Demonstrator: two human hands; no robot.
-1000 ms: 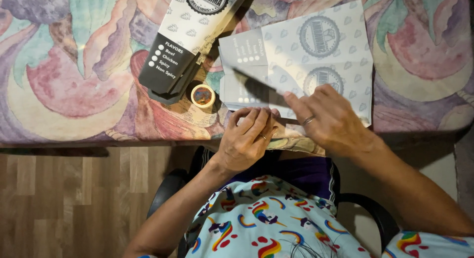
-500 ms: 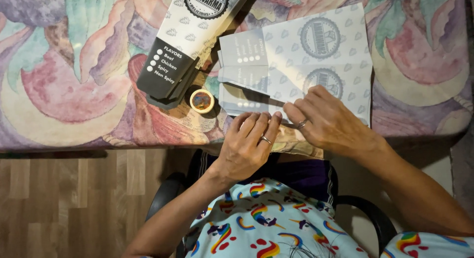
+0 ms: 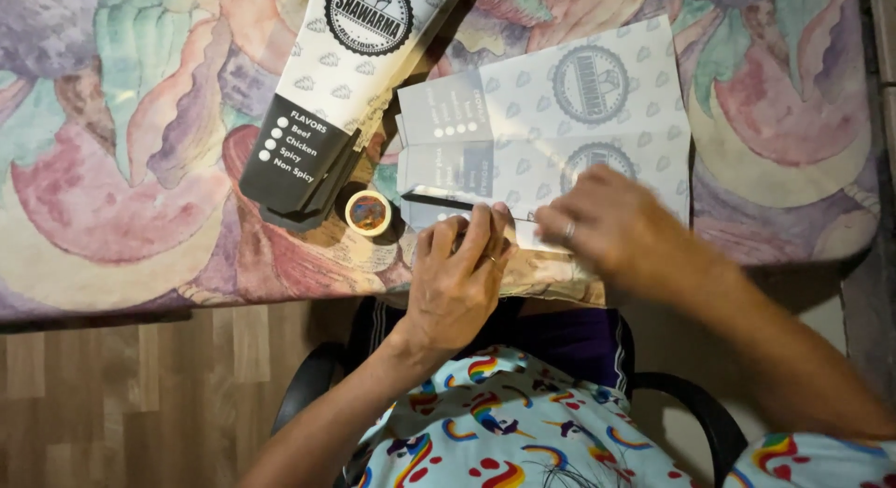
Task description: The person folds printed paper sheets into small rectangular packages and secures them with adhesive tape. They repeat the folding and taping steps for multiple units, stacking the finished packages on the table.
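Observation:
A flat unfolded white-and-grey printed cardboard sleeve lies on the table in front of me. My left hand rests flat with its fingers pressing the sleeve's near edge. My right hand, with a ring on one finger, lies over the sleeve's lower flap, fingers bent along its fold. A second, assembled sleeve with a black end lies tilted to the left of it. A small roll of tape sits just left of my left hand's fingers.
The table wears a colourful painted-pattern cloth, its near edge running just above my lap. Wooden floor shows at lower left. I sit in a dark chair with armrests on both sides.
My left hand has slid up onto the near edge of the flat sleeve. My right hand has moved lower and left over the flap.

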